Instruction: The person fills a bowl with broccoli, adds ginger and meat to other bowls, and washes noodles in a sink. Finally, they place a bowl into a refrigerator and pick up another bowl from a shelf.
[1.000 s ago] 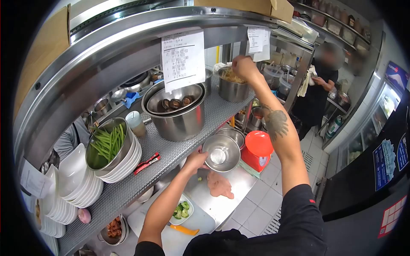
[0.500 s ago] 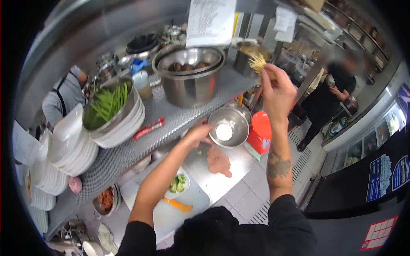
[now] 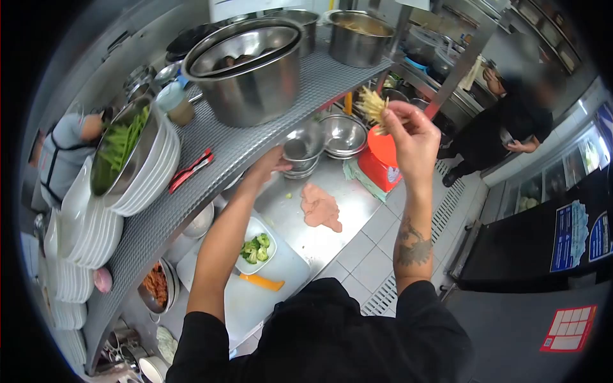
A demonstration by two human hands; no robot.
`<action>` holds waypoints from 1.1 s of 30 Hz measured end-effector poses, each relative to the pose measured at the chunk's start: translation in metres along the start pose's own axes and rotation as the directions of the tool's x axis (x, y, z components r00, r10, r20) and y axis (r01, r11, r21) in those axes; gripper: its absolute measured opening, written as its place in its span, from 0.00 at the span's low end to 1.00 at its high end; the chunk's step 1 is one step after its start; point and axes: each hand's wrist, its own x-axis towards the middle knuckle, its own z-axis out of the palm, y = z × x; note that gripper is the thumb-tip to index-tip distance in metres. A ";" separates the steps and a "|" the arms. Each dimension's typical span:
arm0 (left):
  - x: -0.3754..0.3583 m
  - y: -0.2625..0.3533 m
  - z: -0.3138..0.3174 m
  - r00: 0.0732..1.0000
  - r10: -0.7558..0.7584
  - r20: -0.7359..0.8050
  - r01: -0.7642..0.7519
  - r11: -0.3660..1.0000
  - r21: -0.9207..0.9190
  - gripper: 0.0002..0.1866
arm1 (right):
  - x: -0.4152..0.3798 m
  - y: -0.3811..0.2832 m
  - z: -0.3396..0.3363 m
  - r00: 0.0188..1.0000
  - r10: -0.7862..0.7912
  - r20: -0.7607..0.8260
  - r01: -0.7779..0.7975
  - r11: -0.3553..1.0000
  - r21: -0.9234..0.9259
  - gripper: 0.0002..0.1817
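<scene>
Under the long textured shelf (image 3: 325,92), a steel bench (image 3: 357,214). Large steel pot (image 3: 252,105) up on the shelf; red scale (image 3: 382,153) at the bench's far right. Steel bowl (image 3: 302,142) just left of a nested bowl stack (image 3: 343,133); flat pink piece (image 3: 320,207) on the bench, nearer the wearer. Left hand (image 3: 267,167) at the bowl's near-left side, fingers part-curled; can't tell if its grip is on the rim or only beside it. Right hand (image 3: 414,131) raised, grip closed in a fingertip pinch on a bunch of pale strips (image 3: 371,107), which is up in the air, ends fanned out. Handling: pinch should be firm, not crushing, as splayed ends could shed; move smoothly, tips clear of the scale; left hand best used to steady the bowl.
</scene>
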 end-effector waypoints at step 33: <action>0.212 -0.025 0.118 0.886 0.456 0.082 -0.235 0.290 0.928 0.29 | -0.157 0.061 -0.076 0.816 0.572 -0.082 -0.567 0.820 0.076 0.08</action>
